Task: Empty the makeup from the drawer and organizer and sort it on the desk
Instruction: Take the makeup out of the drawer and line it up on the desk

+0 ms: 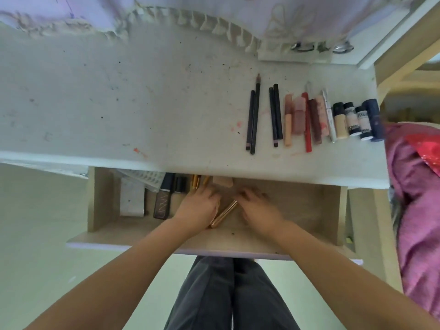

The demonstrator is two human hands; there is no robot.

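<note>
both hands' grip unclear, left hand [198, 206] and right hand [258, 207] beside metallic gold tube [223, 214], wooden drawer [309, 206]

An open wooden drawer [309, 206] holds a rose-gold tube [223, 214] lying slantwise between the left hand [197, 207] and right hand [256, 206]. Left of the left hand lies a dark palette [163, 203]. Beyond the right hand, sorted pencils [253, 115], lip tubes [302, 117] and small bottles [354, 120] line the desk [142, 103].

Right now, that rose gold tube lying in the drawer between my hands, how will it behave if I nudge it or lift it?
The rose gold tube looks round and smooth, so it will probably roll when nudged. Its glossy surface may be slippery. It appears rigid and slim, likely light.
</note>
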